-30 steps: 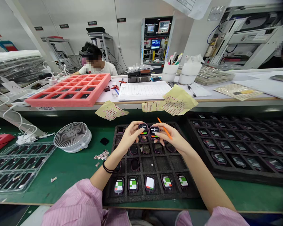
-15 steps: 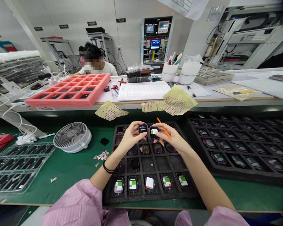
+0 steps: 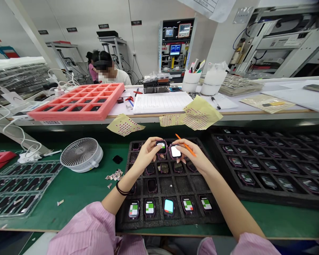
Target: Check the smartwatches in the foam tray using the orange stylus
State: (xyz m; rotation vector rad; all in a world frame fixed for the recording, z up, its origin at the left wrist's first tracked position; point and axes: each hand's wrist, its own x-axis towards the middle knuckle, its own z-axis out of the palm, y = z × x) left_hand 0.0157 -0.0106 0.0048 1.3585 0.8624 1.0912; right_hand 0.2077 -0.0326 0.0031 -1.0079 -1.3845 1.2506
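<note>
My left hand (image 3: 149, 150) is closed around a smartwatch body (image 3: 161, 146) whose screen shows green and white, with the thumb on the screen. Beside it, my right hand (image 3: 190, 151) grips a second smartwatch body (image 3: 175, 151) with a bright white screen. An orange stick-like tool (image 3: 186, 145) is also tucked in the right hand, slanting up to the left. Both hands are above a black foam tray (image 3: 175, 221). Its front row holds several lit watches, one a watch with a cyan screen (image 3: 169, 206); darker watches sit in rows behind, partly hidden by my hands.
A second dark tray (image 3: 244, 193) full of watches lies to the right. On the left are a round fan (image 3: 82, 154), a clear plastic tray (image 3: 29, 212) and small paper scraps (image 3: 115, 174). A red foam tray (image 3: 106, 109) rests on the shelf; a person (image 3: 108, 67) sits beyond.
The left watch's screen went from dark with text to green and white. The right watch's turned white and shifted slightly down and right. The front-row middle watch went from mostly white to cyan.
</note>
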